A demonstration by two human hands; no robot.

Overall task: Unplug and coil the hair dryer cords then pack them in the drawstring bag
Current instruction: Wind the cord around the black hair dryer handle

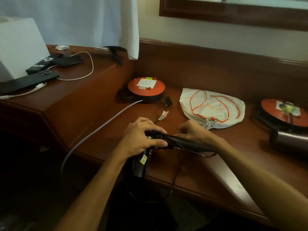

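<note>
Hair dryer (183, 141) handle — crosswise, rightward

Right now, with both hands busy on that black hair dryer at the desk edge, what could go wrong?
The cord hangs off the desk edge in a loose loop, so it could tangle while being wound. The hair dryer, gripped by the left hand and pinched by the right hand, sits partly past the edge; a slip might drop it. The drawstring bag looks cinched shut, so packing needs a free hand.
</note>
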